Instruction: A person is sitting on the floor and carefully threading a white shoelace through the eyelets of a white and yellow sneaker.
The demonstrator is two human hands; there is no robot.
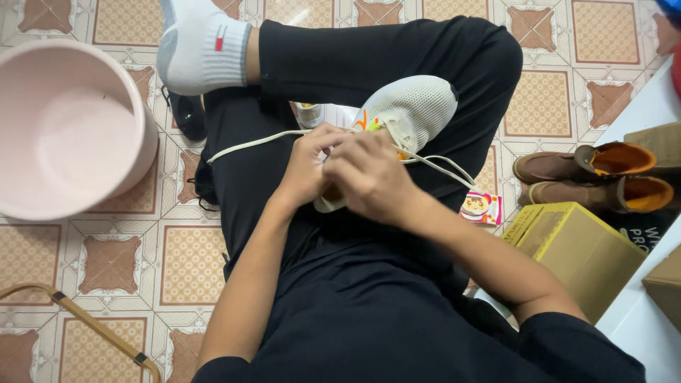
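The person sits cross-legged on the tiled floor point(191, 262) with a white mesh sneaker point(418, 103) resting on the lap, toe pointing away, and both hands meet over its throat. The left hand point(308, 167) is curled, its fingers closed on the cream shoelace point(248, 145), one end of which runs off to the left across the dark trouser leg. The right hand point(369, 177) lies over the shoe's tongue with fingers bent — it seems to pinch the lace too, though the fingertips are hidden. Another loop of lace trails out to the right. By the look of it, this is the lacing stage — the next move calls for a free lace tip and a steadied shoe. A pink basin point(71, 128) stands to the left; brown boots point(596, 174) and a cardboard box point(578, 248) lie to the right.
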